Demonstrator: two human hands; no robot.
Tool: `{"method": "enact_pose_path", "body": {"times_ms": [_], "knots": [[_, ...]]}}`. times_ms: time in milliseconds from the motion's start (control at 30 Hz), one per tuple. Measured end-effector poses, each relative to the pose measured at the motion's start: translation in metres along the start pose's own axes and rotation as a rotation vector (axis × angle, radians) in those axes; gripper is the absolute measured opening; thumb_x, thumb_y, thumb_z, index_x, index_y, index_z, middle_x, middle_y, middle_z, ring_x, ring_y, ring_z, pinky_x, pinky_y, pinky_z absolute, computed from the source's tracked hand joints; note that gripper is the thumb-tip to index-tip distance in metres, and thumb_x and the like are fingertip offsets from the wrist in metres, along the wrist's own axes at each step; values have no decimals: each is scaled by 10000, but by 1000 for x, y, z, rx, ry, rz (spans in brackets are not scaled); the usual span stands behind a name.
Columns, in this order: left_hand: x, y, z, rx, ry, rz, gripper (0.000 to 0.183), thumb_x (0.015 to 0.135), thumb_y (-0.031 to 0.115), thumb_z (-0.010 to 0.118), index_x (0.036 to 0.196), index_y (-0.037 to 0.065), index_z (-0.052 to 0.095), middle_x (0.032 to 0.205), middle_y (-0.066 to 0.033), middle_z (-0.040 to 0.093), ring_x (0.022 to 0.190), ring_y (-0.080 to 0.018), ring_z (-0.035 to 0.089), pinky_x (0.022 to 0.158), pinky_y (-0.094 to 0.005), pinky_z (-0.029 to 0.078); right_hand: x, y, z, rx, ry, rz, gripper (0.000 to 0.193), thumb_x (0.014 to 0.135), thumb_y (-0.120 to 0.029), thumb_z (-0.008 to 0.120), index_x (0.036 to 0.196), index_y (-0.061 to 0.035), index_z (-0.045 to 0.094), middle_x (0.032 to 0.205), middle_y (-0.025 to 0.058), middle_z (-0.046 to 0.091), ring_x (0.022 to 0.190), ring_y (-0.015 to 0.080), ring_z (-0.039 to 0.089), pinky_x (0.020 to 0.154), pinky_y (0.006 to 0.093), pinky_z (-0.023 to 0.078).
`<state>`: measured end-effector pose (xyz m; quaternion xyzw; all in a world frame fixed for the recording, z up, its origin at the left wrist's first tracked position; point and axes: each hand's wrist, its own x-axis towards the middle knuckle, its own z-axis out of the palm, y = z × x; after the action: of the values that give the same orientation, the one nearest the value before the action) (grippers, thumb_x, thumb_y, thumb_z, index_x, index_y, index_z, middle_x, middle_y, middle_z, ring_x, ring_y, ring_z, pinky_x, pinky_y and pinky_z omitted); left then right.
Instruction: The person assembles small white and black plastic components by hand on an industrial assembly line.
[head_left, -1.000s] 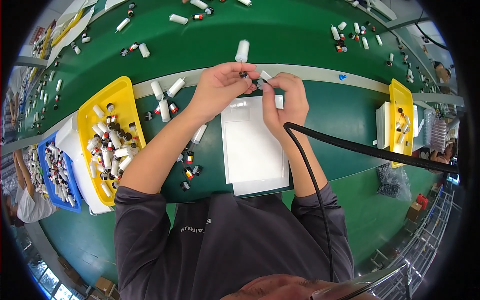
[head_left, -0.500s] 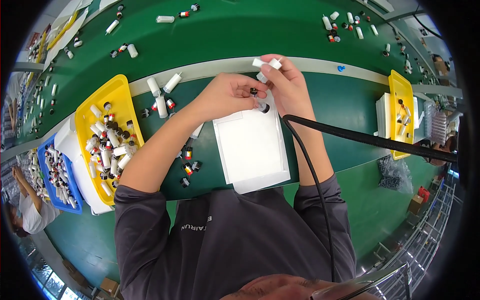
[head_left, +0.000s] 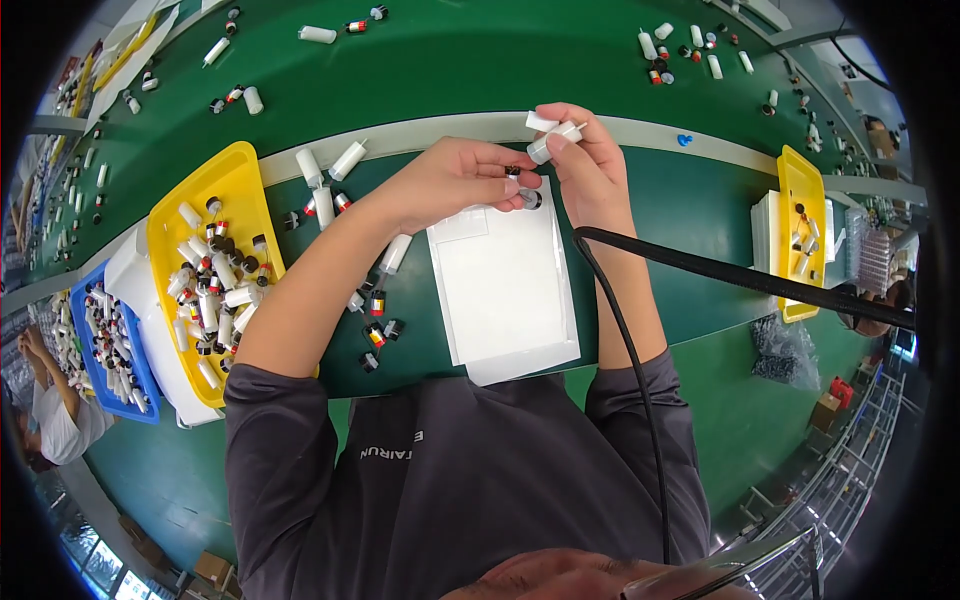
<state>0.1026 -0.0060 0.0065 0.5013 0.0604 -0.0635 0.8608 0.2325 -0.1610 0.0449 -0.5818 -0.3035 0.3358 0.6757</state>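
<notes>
My left hand [head_left: 455,187] is closed, with its fingertips around small black-capped parts [head_left: 531,199] above the top of a white sheet [head_left: 505,285]. Part of what it grips is hidden by the fingers. Just right of it, my right hand [head_left: 590,165] pinches a white plastic tube [head_left: 543,149] with a thin tip, lying at a slant. A second white piece [head_left: 541,121] sticks out from the same fingers. The two hands are close together, and their parts look slightly apart.
A yellow tray [head_left: 160,290] heaped with white tubes and black-capped parts stands left, beside a blue tray [head_left: 88,350]. Loose tubes [head_left: 349,160] lie near my left forearm. A thick black cable [head_left: 740,280] crosses my right forearm. Another yellow tray [head_left: 787,235] stands right.
My right hand has shifted a little to the right and turned, so its white tube now lies slanted. The loose pieces on the far green surface sit slightly further left.
</notes>
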Motion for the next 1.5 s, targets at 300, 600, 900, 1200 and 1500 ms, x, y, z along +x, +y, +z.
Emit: {"method": "enact_pose_path", "body": {"times_ms": [300,600,900,1200,1500], "knots": [[2,0,-6,-31,-76,33,430,939,-12,632,1366,-24,575,1207,-152,699,979,-156,684,900,-299,553,9,2,-2,-71,272,-296,479,972,-8,580,1426,-31,428,1136,27,552,969,105,557,870,265,479],[4,-3,-9,-143,30,144,456,906,-35,655,1356,-45,578,1198,-163,688,1014,-175,688,933,-305,564,-24,-11,22,-90,3,-17,256,942,87,598,1034,-66,414,954,54,616,812,82,582,713,231,491],[1,6,0,36,89,150,462,912,-70,646,1367,-31,570,1206,-148,690,1084,-192,683,988,-341,561,-17,4,20,-398,58,-106,263,948,30,628,1014,-56,389,898,67,623,762,102,595,686,271,506],[1,7,-9,22,7,221,446,971,58,647,1394,-42,546,1174,-134,696,1018,-147,672,930,-289,558,-16,5,30,-533,168,-242,242,903,-31,718,1004,-35,498,873,83,653,711,132,616,659,290,514],[-2,-1,8,-12,77,305,369,1014,70,584,1374,-9,578,1244,-116,683,1045,-137,664,936,-280,543,-28,2,24,-1141,212,-714,199,816,-17,764,1011,-28,729,989,86,605,843,240,601,708,339,500]]}}
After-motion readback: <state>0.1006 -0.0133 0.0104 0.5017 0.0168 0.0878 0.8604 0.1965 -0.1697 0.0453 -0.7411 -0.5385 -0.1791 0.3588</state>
